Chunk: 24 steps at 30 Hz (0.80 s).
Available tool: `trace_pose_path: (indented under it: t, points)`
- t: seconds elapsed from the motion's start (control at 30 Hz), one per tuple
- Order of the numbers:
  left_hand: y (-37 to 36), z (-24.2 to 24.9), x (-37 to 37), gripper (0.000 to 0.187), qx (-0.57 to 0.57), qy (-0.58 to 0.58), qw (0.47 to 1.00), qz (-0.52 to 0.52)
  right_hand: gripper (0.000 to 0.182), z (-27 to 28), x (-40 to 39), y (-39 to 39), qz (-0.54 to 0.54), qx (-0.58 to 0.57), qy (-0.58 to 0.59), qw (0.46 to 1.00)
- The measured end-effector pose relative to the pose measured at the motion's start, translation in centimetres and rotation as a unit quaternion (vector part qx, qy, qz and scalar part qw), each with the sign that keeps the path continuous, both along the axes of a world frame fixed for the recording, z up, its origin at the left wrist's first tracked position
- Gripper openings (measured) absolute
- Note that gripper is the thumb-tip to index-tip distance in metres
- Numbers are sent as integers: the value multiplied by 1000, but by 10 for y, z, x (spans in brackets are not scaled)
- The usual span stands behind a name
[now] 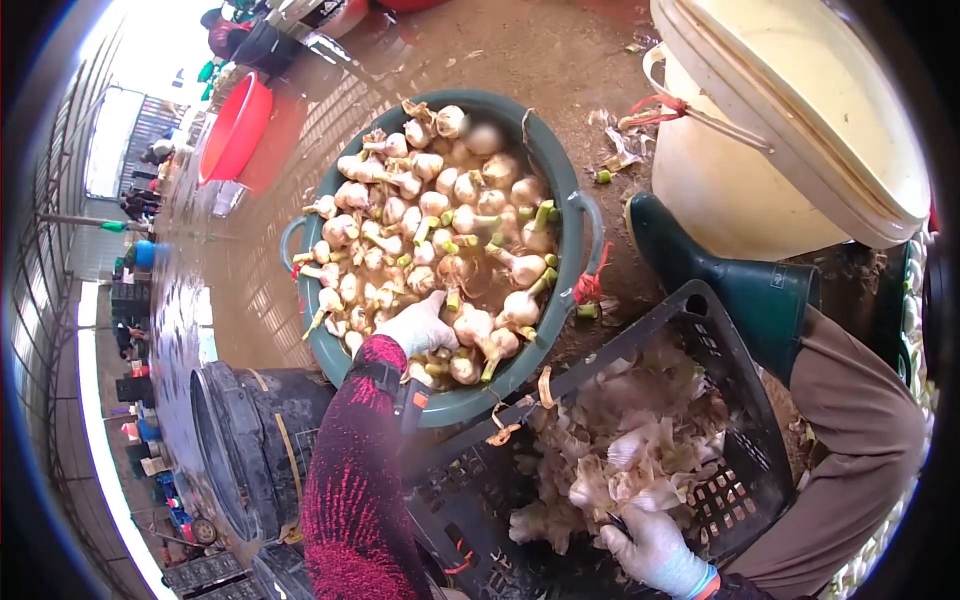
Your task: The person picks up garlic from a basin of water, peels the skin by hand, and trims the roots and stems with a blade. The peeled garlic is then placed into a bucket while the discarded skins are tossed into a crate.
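Note:
A green tub (pixel 572 250) full of garlic bulbs (pixel 430 215) with short cut stems stands in the middle of the view. My left hand (pixel 420 326), in a pale glove, reaches over the tub's near side with its fingers on the bulbs; whether they close round one is hard to see. My right hand (pixel 655 552), also gloved, is over the black crate (pixel 745 400) at its near edge, closed round a small dark object whose shape is mostly hidden. Papery garlic skins (pixel 640 460) lie heaped in the crate beside it.
A large cream bucket (pixel 740 180) stands at the upper right, near a green boot (pixel 740 280). At the left are a dark barrel (pixel 255 430) and a red basin (pixel 236 130). Wet brown ground surrounds the tub. People and containers show in the far background.

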<state>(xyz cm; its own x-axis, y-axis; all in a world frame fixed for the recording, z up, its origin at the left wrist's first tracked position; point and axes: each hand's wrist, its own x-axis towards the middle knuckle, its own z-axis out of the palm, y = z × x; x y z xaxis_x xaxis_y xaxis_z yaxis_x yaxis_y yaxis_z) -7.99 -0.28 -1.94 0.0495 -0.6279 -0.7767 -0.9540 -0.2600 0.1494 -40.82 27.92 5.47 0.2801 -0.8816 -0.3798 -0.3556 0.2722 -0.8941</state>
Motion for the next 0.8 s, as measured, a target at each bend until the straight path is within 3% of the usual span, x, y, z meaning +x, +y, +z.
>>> trace_pose_path:
  t: [0.07,0.1,0.13,0.17,0.23,0.27,0.3,0.4,0.47,0.5,0.53,0.6,0.7,0.73,0.8]
  points:
    - [8,8,7,84,-15,111,992,51,15,9,0,-1,-10,36,-37,999]
    - [15,16,3,75,-64,63,996,19,15,9,-1,2,-6,30,-35,999]
    - [22,-1,19,75,-75,93,991,64,14,7,-2,7,-6,19,-30,999]
    - [38,24,5,72,-74,189,960,192,14,6,-3,8,2,-33,-5,999]
    - [62,41,8,70,-99,306,906,277,15,4,-8,14,10,-33,12,999]
    - [76,33,20,70,-183,364,877,256,16,2,-11,17,20,-43,30,998]
    - [91,76,-1,69,-157,348,869,314,16,1,-12,18,15,-54,32,998]
    - [138,90,-20,48,-217,584,683,382,18,6,-14,22,-9,-84,26,996]
    - [171,107,-51,47,-185,686,533,460,27,16,-21,16,117,-81,24,990]
    - [188,103,-54,55,-174,699,526,452,33,9,-14,19,50,-181,-76,979]
    - [207,112,-75,51,-183,692,523,464,33,5,-11,20,48,-183,-72,979]
    - [249,95,-102,49,-129,777,409,460,40,6,-8,27,-12,-243,-61,968]
    - [314,100,-150,48,-140,755,382,515,50,26,-9,26,43,-248,-9,968]
    - [331,93,-154,47,-153,743,414,503,50,25,-8,32,82,-225,17,971]
    - [361,92,-168,44,-181,702,415,550,51,30,-6,39,145,-180,11,973]
